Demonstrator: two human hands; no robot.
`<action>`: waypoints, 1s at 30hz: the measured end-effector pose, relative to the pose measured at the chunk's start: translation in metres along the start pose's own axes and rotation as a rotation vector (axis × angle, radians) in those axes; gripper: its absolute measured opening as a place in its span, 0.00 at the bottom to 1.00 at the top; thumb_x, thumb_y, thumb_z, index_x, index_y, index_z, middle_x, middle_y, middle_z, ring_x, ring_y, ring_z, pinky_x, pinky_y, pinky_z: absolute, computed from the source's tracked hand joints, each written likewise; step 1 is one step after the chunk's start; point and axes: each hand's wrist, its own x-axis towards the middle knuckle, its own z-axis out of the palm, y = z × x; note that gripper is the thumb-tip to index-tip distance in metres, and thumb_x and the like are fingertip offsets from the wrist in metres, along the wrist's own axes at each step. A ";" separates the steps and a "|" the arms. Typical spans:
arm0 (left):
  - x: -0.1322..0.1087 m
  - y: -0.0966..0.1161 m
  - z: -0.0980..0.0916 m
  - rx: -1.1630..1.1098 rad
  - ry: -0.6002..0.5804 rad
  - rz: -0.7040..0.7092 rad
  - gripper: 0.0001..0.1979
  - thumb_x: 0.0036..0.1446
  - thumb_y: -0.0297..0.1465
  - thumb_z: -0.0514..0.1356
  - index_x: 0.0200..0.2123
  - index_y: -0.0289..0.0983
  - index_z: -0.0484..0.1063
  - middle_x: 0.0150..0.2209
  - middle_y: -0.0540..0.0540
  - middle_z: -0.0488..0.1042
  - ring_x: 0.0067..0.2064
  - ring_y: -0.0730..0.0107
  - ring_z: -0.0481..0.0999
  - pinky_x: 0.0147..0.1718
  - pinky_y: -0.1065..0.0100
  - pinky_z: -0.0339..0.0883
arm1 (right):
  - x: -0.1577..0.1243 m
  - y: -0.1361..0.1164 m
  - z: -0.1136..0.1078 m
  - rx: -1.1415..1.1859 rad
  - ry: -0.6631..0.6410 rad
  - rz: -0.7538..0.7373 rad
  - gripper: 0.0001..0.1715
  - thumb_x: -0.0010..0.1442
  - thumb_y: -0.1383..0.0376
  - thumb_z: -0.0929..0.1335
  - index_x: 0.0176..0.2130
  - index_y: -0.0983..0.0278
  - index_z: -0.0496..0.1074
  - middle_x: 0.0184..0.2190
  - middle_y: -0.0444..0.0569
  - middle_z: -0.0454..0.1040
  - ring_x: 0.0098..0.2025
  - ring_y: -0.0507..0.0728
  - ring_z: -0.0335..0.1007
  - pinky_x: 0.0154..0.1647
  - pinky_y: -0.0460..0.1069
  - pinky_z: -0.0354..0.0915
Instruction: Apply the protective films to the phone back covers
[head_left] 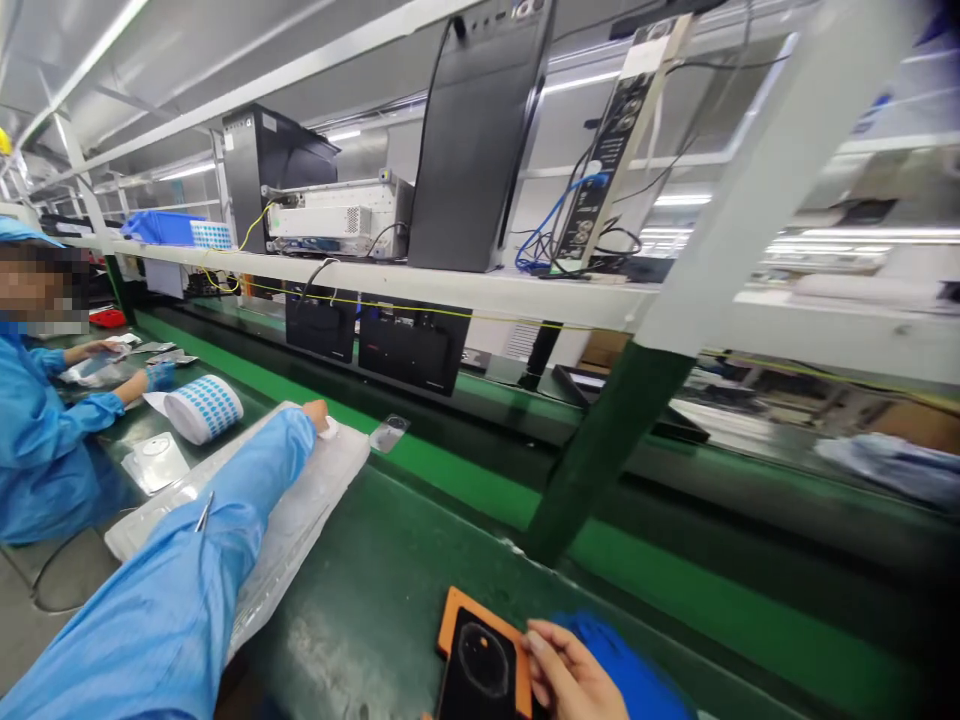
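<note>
Stretching over a flat package wrapped in clear, whitish plastic film [315, 490], the person's light-blue left sleeve [187, 570] ends in the left hand [317, 414], curled at the package's far end; a small white scrap [329, 428] shows beside the fingers, though from where I stand I cannot tell whether they grip it. A slim silver tool [204, 512] rests against that sleeve. Nearer the body, the right hand [574, 670] has its thumb and fingertips drawn close together at the right edge of an orange rectangular frame [462, 608], which sits low on the dark-green surface [352, 600]; whether they pinch the edge or just touch it, I cannot tell. Within the frame lies a flat black panel [457, 690] with a faint ring and a small orange dot. Just beyond the package's far corner sits a small clear film piece [390, 433] with a round mark. To the left stands a white roll printed with blue dots [204, 408], near some pale, silvery sheets [156, 462], and past them a co-worker in blue [52, 430] has both hands over thin clear wrappers. Overhead, a white shelf [525, 288] carries a tall black computer tower [476, 150].
</note>
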 end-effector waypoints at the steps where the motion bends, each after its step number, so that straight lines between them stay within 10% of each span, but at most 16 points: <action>1: -0.008 0.005 -0.003 -0.056 -0.003 0.031 0.14 0.64 0.35 0.60 0.49 0.33 0.70 0.46 0.43 0.73 0.44 0.63 0.75 0.43 0.58 0.73 | -0.001 -0.002 0.002 -0.033 0.017 -0.039 0.29 0.44 0.48 0.77 0.37 0.65 0.75 0.24 0.45 0.73 0.24 0.52 0.65 0.21 0.46 0.63; 7: -0.111 0.064 0.037 -0.467 -0.171 0.279 0.08 0.60 0.31 0.61 0.41 0.36 0.66 0.33 0.51 0.72 0.35 0.72 0.74 0.38 0.68 0.70 | -0.028 -0.057 0.039 -0.398 0.010 -0.439 0.27 0.52 0.51 0.74 0.46 0.64 0.75 0.44 0.54 0.78 0.46 0.61 0.74 0.50 0.58 0.69; 10: -0.184 0.107 0.072 -0.986 -0.406 0.473 0.11 0.56 0.33 0.64 0.37 0.36 0.65 0.33 0.50 0.72 0.35 0.72 0.72 0.37 0.68 0.68 | -0.042 -0.089 0.059 -0.422 -0.180 -0.537 0.23 0.58 0.55 0.71 0.51 0.61 0.72 0.46 0.53 0.78 0.46 0.59 0.75 0.50 0.56 0.70; 13: -0.229 0.131 0.096 -1.072 -0.405 0.403 0.10 0.53 0.29 0.64 0.36 0.37 0.65 0.33 0.51 0.71 0.35 0.72 0.72 0.39 0.69 0.67 | -0.048 -0.095 0.056 -0.605 -0.061 -0.678 0.15 0.63 0.58 0.67 0.47 0.61 0.75 0.42 0.50 0.79 0.42 0.57 0.75 0.46 0.53 0.70; 19: -0.267 0.088 0.144 -0.681 -0.163 0.251 0.08 0.51 0.28 0.62 0.36 0.39 0.69 0.39 0.49 0.72 0.39 0.66 0.71 0.42 0.63 0.67 | -0.043 -0.033 0.026 -1.317 -0.275 -1.016 0.14 0.65 0.66 0.63 0.43 0.62 0.78 0.38 0.52 0.79 0.42 0.59 0.74 0.45 0.54 0.67; 24: -0.284 0.059 0.182 -0.553 -0.116 0.333 0.06 0.54 0.25 0.59 0.37 0.38 0.70 0.39 0.46 0.72 0.44 0.62 0.71 0.48 0.60 0.66 | -0.052 -0.003 0.020 -1.336 -0.335 -0.988 0.14 0.66 0.64 0.63 0.44 0.62 0.77 0.45 0.54 0.77 0.45 0.58 0.73 0.47 0.54 0.66; 30: -0.278 0.074 0.182 -0.421 -0.104 0.627 0.11 0.59 0.25 0.56 0.44 0.38 0.73 0.45 0.44 0.75 0.52 0.59 0.68 0.56 0.55 0.61 | -0.066 -0.006 0.028 -1.325 -0.326 -0.766 0.15 0.65 0.62 0.63 0.47 0.57 0.77 0.48 0.50 0.77 0.52 0.60 0.70 0.55 0.58 0.62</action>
